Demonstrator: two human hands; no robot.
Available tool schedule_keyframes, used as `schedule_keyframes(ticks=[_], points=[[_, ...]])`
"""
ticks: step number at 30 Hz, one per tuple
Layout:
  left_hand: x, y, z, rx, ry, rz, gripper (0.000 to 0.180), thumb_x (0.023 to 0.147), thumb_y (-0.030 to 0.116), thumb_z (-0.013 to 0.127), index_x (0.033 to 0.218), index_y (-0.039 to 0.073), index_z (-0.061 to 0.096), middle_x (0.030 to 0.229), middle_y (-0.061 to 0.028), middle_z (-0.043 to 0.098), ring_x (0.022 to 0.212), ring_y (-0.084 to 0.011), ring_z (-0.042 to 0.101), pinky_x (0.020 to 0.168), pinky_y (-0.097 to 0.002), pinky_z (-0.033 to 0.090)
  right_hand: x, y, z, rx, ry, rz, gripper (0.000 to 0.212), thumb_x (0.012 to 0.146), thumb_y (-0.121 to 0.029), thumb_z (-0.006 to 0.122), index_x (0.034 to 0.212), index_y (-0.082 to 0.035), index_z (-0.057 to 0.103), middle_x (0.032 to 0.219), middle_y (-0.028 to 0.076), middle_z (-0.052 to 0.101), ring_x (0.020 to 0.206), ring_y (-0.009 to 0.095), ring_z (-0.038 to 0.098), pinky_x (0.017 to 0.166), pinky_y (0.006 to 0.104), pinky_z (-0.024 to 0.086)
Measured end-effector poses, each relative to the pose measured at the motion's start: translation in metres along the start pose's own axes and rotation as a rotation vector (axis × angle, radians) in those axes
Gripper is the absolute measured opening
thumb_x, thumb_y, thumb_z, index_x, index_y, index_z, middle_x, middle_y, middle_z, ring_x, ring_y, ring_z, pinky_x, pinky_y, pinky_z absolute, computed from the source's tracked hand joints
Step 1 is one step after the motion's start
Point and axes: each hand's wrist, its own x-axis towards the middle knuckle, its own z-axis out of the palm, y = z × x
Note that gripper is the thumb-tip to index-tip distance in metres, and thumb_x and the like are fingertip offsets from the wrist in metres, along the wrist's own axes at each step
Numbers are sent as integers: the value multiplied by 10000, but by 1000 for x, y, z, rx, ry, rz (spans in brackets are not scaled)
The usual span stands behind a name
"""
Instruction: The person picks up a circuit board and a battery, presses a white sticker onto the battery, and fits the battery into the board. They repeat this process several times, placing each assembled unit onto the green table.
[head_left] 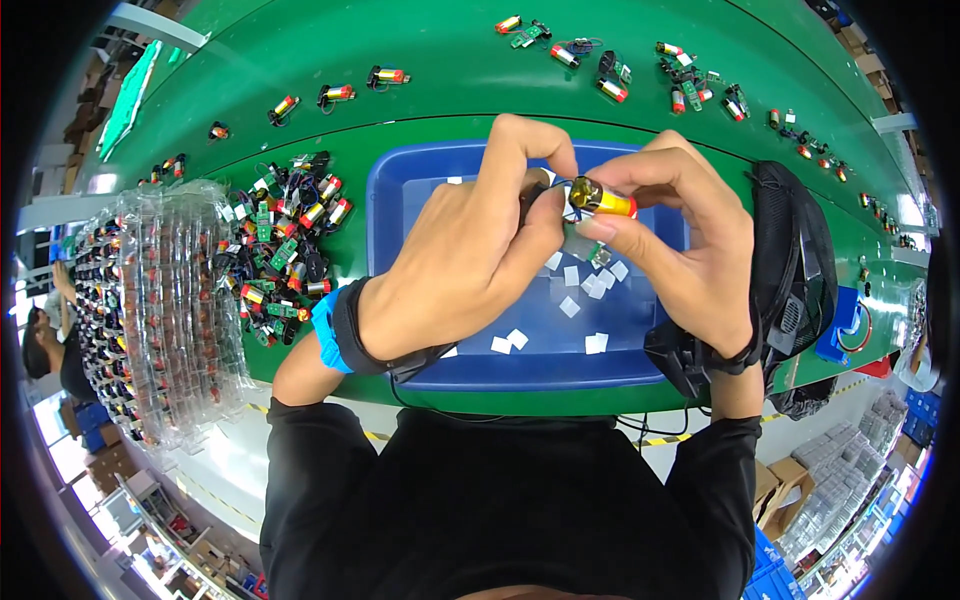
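Note:
Above the blue tray [520, 372], both my hands hold one small wired assembly. My right hand [700, 225] pinches its cylindrical battery [605, 199], which has a yellow-gold wrap and a red end. A small green circuit board [592, 247] hangs just below the battery, with thin wires between the parts. My left hand [460, 240] is closed with thumb and forefinger on a dark part [532, 192] of the same assembly, mostly hidden by the fingers. Small white square pads [569, 306] lie scattered in the tray beneath.
Left of the tray lies a heap of similar battery assemblies [285, 250], beside stacked clear plastic trays [165, 310] full of them. More assemblies [680, 80] dot the green bench's far side. A black mesh bag [790, 260] and a blue tape dispenser [842, 325] stand right.

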Motion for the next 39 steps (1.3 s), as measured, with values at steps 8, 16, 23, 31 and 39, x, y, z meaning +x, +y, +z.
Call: schedule_keyframes(ticks=[8,16,23,31,39], points=[[10,14,-26,94,-292,-244,159,956,64,629,1092,1,575,860,-74,666,663,-68,585,600,-218,441,1,3,-9,-75,-17,-44,290,765,-38,819,999,-7,649,972,82,646,883,186,632,837,324,530],[14,14,-39,50,-279,-233,354,829,103,806,1116,-15,636,842,-73,699,610,-85,653,556,-204,498,2,-5,-18,-280,-224,-221,345,675,-25,813,972,-40,638,1010,103,674,1001,299,613,1000,455,462],[17,17,-39,-496,-295,-357,310,901,83,732,1155,-30,594,866,-97,701,594,-115,657,508,-222,535,-7,-11,-12,-535,-45,-550,325,720,-33,803,1007,-38,651,1039,125,727,1088,332,646,1005,497,505],[15,20,-35,-620,-311,-404,319,1025,191,575,1259,-15,509,939,-111,680,563,-119,643,447,-238,525,-10,-16,7,-638,131,-645,319,740,-18,793,1034,-14,670,1025,122,747,1034,338,693,851,415,604],[9,22,-21,-524,-162,-383,327,1053,203,504,1299,-13,481,884,-74,618,598,-110,612,471,-247,550,-12,-19,12,-757,132,-580,286,744,39,780,1005,-7,676,1026,132,748,978,306,722,773,358,621]])
